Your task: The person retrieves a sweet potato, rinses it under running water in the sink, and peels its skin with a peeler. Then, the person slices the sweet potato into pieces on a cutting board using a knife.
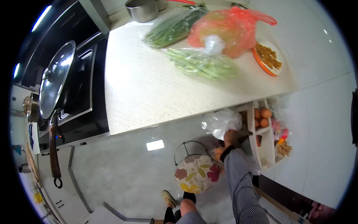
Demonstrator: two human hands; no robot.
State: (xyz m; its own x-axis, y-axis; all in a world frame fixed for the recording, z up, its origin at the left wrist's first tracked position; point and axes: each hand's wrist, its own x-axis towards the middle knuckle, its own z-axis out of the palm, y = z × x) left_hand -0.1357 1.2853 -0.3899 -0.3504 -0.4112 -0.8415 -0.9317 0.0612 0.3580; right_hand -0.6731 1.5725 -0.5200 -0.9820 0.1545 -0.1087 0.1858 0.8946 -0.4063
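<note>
My right hand (229, 139), at the end of a checked sleeve with a dark cuff, reaches down beside the counter. Its fingers are closed at the lower edge of a crumpled white plastic bag (223, 122). Right of the hand stands a cream compartment rack (266, 147), with several brown eggs (263, 116) in its upper section. Ginger-like pieces (284, 149) lie at its outer side. A round stool with a floral cover (197, 172) is left of the forearm. I cannot make out my left hand.
The counter (130, 93) holds bagged green stalks (203, 66), leafy greens (167, 30), a red plastic bag (223, 30), an orange-rimmed plate (270, 56) of brown pieces and a metal pot (141, 10). A lidded pan (57, 82) sits on the stove, its handle jutting out.
</note>
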